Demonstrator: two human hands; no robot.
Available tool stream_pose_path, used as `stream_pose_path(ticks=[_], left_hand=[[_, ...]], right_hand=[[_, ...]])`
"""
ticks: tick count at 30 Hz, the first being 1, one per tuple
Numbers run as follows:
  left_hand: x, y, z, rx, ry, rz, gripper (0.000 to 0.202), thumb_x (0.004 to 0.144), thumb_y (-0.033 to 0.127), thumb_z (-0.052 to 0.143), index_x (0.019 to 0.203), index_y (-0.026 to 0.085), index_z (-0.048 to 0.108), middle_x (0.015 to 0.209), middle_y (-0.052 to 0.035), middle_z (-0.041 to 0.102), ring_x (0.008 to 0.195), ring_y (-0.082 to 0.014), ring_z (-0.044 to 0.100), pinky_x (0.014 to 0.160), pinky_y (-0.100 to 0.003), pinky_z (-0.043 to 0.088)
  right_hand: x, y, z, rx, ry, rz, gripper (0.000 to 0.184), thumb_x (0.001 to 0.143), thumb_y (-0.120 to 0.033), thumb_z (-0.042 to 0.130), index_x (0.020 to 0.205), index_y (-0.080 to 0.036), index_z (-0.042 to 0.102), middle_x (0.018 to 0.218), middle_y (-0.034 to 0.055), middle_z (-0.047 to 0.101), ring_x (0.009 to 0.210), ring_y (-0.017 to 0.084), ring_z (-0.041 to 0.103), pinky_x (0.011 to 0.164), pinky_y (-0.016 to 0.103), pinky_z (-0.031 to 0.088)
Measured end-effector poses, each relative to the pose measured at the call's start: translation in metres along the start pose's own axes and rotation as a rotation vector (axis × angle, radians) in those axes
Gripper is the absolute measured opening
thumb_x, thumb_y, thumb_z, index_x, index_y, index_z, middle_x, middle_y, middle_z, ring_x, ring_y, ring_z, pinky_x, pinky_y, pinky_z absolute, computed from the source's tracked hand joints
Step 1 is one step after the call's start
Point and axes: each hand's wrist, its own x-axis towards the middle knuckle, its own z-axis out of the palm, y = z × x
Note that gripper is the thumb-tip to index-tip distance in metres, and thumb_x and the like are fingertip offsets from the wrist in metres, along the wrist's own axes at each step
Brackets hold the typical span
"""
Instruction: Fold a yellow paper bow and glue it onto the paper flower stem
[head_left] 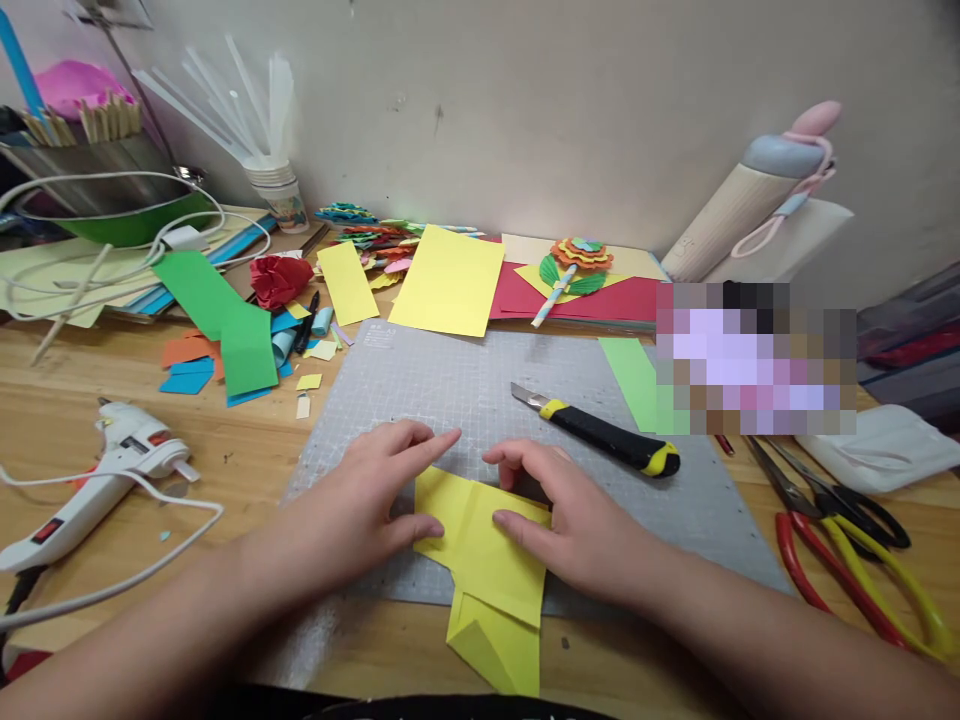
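Note:
A creased yellow paper [499,545] lies over the front of the grey cutting mat [450,370], partly unfolded, with a folded flap hanging past the mat's edge. My left hand [394,480] is open at its left side; the thumb rests on the paper and the forefinger stretches out past it. On the right, my right hand [566,510] holds the paper's edge, thumb on top and fingers bent behind it. Just beyond the hands lies a black and yellow utility knife [600,430] with its blade out.
A white glue gun [127,480] with its cable lies left. Green paper [247,340] and scraps sit behind it. At the back are a yellow sheet [450,280], a paper flower [577,260] and a cup of straws [277,195]. Scissors [847,510] lie right.

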Motion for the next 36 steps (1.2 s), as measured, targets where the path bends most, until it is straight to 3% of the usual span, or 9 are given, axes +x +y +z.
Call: stream_pose_path(ticks=[6,11,16,19,23,25,28,31,36], left_hand=[[0.005,0.006,0.005,-0.087,0.137,-0.109,0.061,0.086,0.039,0.057,0.142,0.027,0.036,0.129,-0.0085,0.047,0.119,-0.0248,0.046,0.102,-0.045,0.039],[0.008,0.015,0.001,-0.020,0.365,-0.081,0.052,0.091,0.042,0.048,0.140,0.025,0.039,0.126,-0.0097,0.047,0.120,-0.0247,0.044,0.101,-0.045,0.039],[0.007,0.026,0.003,0.245,0.241,0.144,0.067,0.078,0.051,0.065,0.135,0.023,0.044,0.126,-0.0106,0.052,0.115,-0.0293,0.047,0.095,-0.049,0.036],[0.004,0.028,0.008,0.337,0.171,0.206,0.039,0.082,0.029,0.062,0.120,0.024,0.055,0.115,-0.0065,0.062,0.108,-0.0270,0.053,0.091,-0.047,0.033],[0.000,0.024,0.011,0.270,0.254,0.132,0.028,0.080,0.013,0.053,0.104,0.025,0.062,0.098,-0.0019,0.069,0.095,-0.0225,0.059,0.088,-0.044,0.032],[0.002,0.022,0.009,0.189,0.302,0.044,0.026,0.083,0.018,0.053,0.106,0.026,0.061,0.094,-0.0002,0.070,0.088,-0.0201,0.061,0.086,-0.042,0.034],[0.009,0.019,0.002,0.132,0.297,-0.095,0.018,0.088,0.029,0.050,0.101,0.024,0.061,0.086,0.0005,0.070,0.077,-0.0190,0.060,0.080,-0.040,0.038],[0.018,0.014,-0.003,0.170,0.237,-0.207,0.022,0.090,0.036,0.046,0.094,0.020,0.061,0.078,-0.0014,0.068,0.073,-0.0210,0.058,0.077,-0.041,0.041],[0.025,-0.001,0.001,0.385,0.397,-0.255,0.063,0.085,0.037,0.055,0.140,0.013,0.035,0.123,-0.0162,0.056,0.113,-0.0340,0.050,0.093,-0.051,0.034]], right_hand=[[-0.004,-0.002,-0.004,0.496,-0.027,0.160,0.030,0.084,-0.016,0.052,0.111,-0.028,0.049,0.086,-0.0025,0.048,0.072,0.012,0.049,0.064,0.027,0.043],[0.004,0.006,-0.012,0.734,0.363,0.305,0.023,0.081,-0.024,0.063,0.100,-0.025,0.052,0.090,-0.0025,0.048,0.076,0.010,0.050,0.063,0.022,0.043],[0.001,-0.003,-0.001,0.957,0.304,0.418,0.033,0.077,-0.025,0.064,0.104,-0.026,0.044,0.092,-0.0007,0.052,0.081,0.014,0.057,0.070,0.028,0.050],[-0.005,-0.012,0.008,0.978,0.174,0.352,0.029,0.082,-0.026,0.055,0.107,-0.025,0.039,0.095,0.0033,0.051,0.086,0.017,0.060,0.077,0.035,0.054],[-0.013,-0.012,0.009,0.761,0.121,0.165,0.021,0.089,-0.026,0.046,0.109,-0.025,0.038,0.101,0.0056,0.049,0.082,0.016,0.062,0.069,0.034,0.056],[-0.015,-0.008,0.004,0.445,0.170,0.015,0.014,0.091,-0.023,0.045,0.105,-0.024,0.045,0.098,0.0049,0.053,0.082,0.017,0.060,0.069,0.034,0.054],[-0.014,-0.003,-0.003,-0.016,0.156,-0.241,0.017,0.089,-0.016,0.048,0.102,-0.022,0.057,0.103,0.0063,0.060,0.096,0.020,0.056,0.085,0.039,0.047],[-0.011,0.000,-0.004,-0.248,0.069,-0.321,0.025,0.089,-0.017,0.049,0.111,-0.020,0.060,0.119,0.0084,0.060,0.107,0.023,0.053,0.094,0.044,0.041],[-0.010,0.002,-0.001,-0.353,-0.062,-0.296,0.029,0.092,-0.021,0.048,0.118,-0.020,0.060,0.123,0.0079,0.061,0.111,0.024,0.052,0.097,0.047,0.036]])
